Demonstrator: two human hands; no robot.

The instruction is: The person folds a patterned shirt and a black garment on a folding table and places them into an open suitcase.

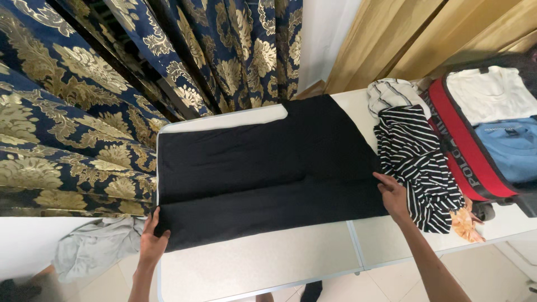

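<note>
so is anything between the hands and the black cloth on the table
Nothing visible. The left hand grips the black cloth at its left edge, and the right hand presses its right edge, beside the striped garment.

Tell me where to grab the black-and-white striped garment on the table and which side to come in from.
Take the striped garment by its near hem, probably from the table's front edge. It lies flat in a long strip running away from the person, its near end overhanging slightly beside the right hand, so that edge is loose. The red suitcase crowds its right side; the black garment borders its left.
</note>
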